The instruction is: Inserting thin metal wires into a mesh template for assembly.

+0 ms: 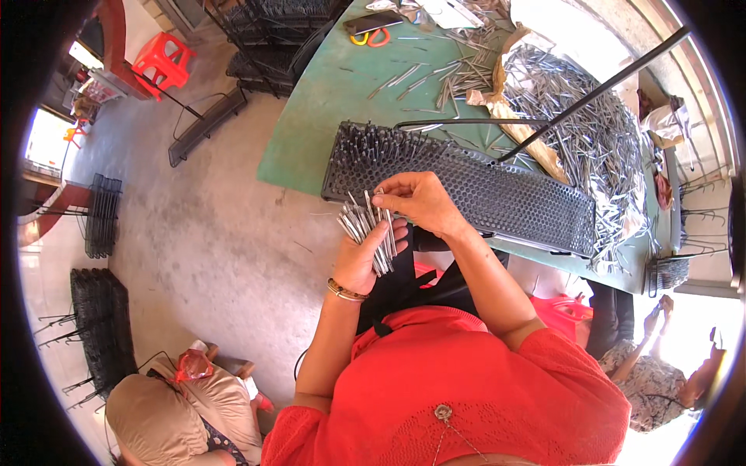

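My left hand [362,260] is closed around a bundle of thin silver metal rods [359,224], which fan out at their upper ends. Just above it, my right hand [423,203] pinches the tip of one rod between thumb and forefinger, at the bundle's right side. Beyond both hands, a long black rack [497,190] full of round holes lies along the near edge of the green table [311,128]. Many rods stand upright in its left end, while holes show bare toward its right. A black wire handle [536,140] rises from the rack.
A big heap of loose rods [575,116] spills from brown paper at the table's right. Orange-handled scissors [378,37] and a phone [374,22] lie at the far edge. Black racks [101,334] stand at left, near a red stool [163,62]. Other people sit lower left and right.
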{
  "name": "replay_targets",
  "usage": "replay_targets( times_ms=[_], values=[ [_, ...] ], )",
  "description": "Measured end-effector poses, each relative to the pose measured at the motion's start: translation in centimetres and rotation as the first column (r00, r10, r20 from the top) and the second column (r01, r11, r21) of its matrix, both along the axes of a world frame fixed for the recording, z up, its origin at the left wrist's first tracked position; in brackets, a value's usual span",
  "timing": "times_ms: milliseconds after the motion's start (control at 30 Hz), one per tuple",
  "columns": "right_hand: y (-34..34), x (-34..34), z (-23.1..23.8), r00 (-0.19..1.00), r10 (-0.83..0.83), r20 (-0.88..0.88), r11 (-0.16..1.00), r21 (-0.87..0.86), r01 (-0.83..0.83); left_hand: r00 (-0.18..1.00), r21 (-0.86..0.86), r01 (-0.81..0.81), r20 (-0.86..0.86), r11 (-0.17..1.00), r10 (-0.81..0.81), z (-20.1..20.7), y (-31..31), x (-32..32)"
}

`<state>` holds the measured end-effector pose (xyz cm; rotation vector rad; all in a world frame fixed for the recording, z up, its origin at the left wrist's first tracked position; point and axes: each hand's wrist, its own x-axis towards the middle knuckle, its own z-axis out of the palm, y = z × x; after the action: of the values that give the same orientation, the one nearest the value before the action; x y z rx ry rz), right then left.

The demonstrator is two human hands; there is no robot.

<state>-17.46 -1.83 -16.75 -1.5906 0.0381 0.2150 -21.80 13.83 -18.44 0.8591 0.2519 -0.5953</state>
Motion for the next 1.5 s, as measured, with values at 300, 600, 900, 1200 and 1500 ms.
replay_targets(
  times_ms=[300, 600, 900, 1200, 1500],
  values=[
    [-1.2, -0.4, 0.9, 0.999, 0.004, -0.052, 0.991, 0.131, 0.003, 0.999, 0.006, -0.033, 0.043, 0.999, 0.033, -0.1, -0.2, -0.2],
    [-2.4, 3.6, 2.2, 0.825, -0.367, 0.429, 0.924, 0.065, 0.377, 0.997, 0.0, 0.034, -0.065, 0.999, -0.034, -0.2, -1.3, -0.2],
    [-2.0, 4.9, 1.0, 0.75, -0.297, 0.591, 0.869, -0.158, 0.469, 0.994, 0.038, 0.064, -0.096, 0.997, -0.061, -0.7, -1.2, -0.8],
    [-2.6, 4.8, 1.3, 0.654, -0.11, 0.749, 0.857, -0.261, 0.444, 0.991, 0.04, 0.08, -0.114, 0.996, -0.075, -0.8, -1.4, -1.0],
    [-2.1, 4.6, -0.2, 0.664, -0.133, 0.736, 0.853, -0.256, 0.455, 0.981, 0.045, 0.167, -0.107, 0.985, -0.161, -0.6, -1.9, -0.8]
  ],
)
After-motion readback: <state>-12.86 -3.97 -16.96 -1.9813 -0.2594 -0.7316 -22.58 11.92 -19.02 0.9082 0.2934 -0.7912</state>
